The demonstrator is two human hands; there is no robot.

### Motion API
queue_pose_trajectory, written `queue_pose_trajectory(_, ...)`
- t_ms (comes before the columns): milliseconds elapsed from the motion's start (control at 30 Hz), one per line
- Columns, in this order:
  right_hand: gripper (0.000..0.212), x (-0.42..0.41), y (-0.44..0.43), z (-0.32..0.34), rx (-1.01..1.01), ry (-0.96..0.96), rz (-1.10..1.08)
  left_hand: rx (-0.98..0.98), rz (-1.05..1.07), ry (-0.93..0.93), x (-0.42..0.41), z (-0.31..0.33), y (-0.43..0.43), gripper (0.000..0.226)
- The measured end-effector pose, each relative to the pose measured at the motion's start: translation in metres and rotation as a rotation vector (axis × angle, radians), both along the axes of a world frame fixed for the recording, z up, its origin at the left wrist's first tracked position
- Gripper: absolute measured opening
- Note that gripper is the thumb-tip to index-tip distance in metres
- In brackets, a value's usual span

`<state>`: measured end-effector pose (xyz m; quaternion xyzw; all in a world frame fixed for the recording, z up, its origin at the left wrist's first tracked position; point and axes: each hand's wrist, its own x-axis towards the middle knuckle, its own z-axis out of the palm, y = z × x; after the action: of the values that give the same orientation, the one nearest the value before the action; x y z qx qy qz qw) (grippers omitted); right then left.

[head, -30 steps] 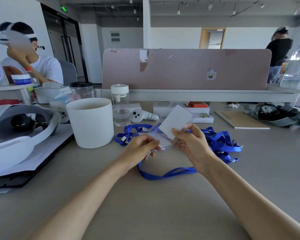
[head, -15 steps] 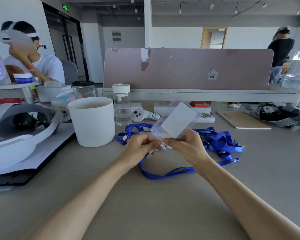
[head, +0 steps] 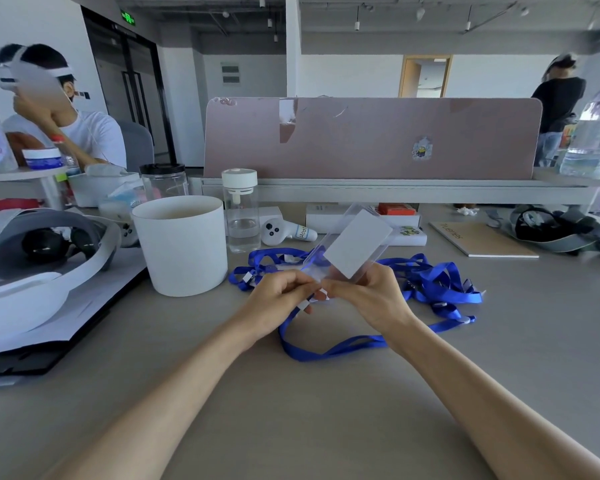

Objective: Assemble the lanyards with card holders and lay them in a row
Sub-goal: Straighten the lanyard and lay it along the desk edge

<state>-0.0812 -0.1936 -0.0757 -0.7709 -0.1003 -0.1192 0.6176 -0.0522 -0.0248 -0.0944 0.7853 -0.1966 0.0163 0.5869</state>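
Above the desk middle I hold a clear card holder with a white card inside, tilted up and to the right. My right hand grips its lower end. My left hand pinches the white clip end of a blue lanyard right against the holder's bottom edge; the strap loops down onto the desk below my hands. A tangled pile of several more blue lanyards lies behind and to the right of my hands.
A white round container stands left of the lanyards, with a small clear bottle and a white controller behind. A VR headset lies on papers at far left. A notebook lies at right. A pink divider closes the back.
My hands have come closer together and risen slightly. The holder now stands steeper, with the lanyard clip brought up to its bottom edge.
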Motion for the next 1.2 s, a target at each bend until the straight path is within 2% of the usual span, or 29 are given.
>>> queue_pose_trajectory(233,0.003,0.002,0.000,-0.002,-0.063,-0.014,-0.059,-0.014,0.008,-0.011,-0.004,0.002,-0.004,0.017)
queue_pose_trajectory(467,0.007,0.006,0.000,-0.003,-0.086,-0.055,-0.039,0.012,0.019,-0.034,-0.004,0.003,-0.002,0.016)
queue_pose_trajectory(633,0.018,0.006,0.001,-0.001,-0.027,-0.087,0.005,-0.015,0.010,-0.049,-0.005,0.004,0.000,0.015)
queue_pose_trajectory(867,0.032,0.013,0.001,-0.006,-0.056,-0.087,-0.022,-0.055,0.048,-0.097,-0.011,0.003,-0.006,0.011)
queue_pose_trajectory(1000,0.025,0.017,-0.001,-0.011,-0.062,-0.066,-0.040,-0.040,0.074,-0.097,-0.011,-0.001,-0.010,0.013)
queue_pose_trajectory(1133,0.029,0.014,0.000,-0.015,-0.052,-0.078,-0.054,0.018,0.072,-0.071,-0.007,-0.006,-0.011,0.009)
queue_pose_trajectory(1200,0.016,0.011,0.001,-0.013,-0.052,-0.101,-0.044,0.041,0.085,-0.079,-0.006,-0.007,-0.010,0.005)
